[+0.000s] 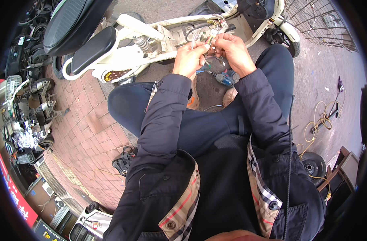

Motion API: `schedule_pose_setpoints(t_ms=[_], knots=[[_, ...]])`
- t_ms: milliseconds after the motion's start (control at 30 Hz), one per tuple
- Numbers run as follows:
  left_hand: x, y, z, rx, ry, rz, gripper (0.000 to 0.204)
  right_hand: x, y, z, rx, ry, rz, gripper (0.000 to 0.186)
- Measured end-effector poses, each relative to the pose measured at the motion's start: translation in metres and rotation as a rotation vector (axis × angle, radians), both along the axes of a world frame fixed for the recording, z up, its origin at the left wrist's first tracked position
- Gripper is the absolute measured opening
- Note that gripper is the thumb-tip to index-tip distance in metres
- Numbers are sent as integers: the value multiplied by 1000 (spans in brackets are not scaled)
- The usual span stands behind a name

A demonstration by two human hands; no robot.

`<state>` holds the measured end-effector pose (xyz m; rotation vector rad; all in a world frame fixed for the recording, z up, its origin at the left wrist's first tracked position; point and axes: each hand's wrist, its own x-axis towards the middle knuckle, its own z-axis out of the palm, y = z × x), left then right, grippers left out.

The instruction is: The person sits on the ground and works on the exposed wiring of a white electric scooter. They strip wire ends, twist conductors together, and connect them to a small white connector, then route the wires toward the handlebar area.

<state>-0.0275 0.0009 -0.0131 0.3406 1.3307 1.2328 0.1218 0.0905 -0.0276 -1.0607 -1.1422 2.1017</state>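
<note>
My left hand (188, 59) and my right hand (234, 51) are close together over the floor section of a white electric scooter (139, 27). Between their fingertips is a bunch of thin coloured wires (211, 39), with yellow, green and pale strands. The fingers of both hands are pinched on it; exactly which strand each one grips is too small to make out. A white connector seems to sit among the wires. Below the hands, a blue power tool (223, 78) lies on the ground between my feet.
The scooter's black seat (94, 49) is at the left, its wire basket (322, 24) at the upper right. Parked scooters (29, 116) line the far left. A yellow hose (321, 116) and a wheel (313, 164) lie on the right. A black bag-like item (124, 160) rests on the bricks.
</note>
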Motion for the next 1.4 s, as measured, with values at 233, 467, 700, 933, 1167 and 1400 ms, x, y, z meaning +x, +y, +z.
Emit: schedule_pose_setpoints(t_ms=[233,467,700,933,1167,1400], knots=[[17,-15,5,-1,-139,5,8,19,-11,4,-39,20,60,8],[20,-18,7,2,-190,18,10,26,-16,8,5,-15,78,9],[21,-15,8,-56,-56,-69,17,28,-16,0,20,-30,56,9],[20,-13,5,-55,-97,-126,28,28,-14,-1,-92,53,-11,9],[19,-13,6,11,-231,-76,30,28,-13,0,-177,156,-43,7],[19,-13,4,13,-173,-106,31,28,-14,0,-198,176,-68,6]])
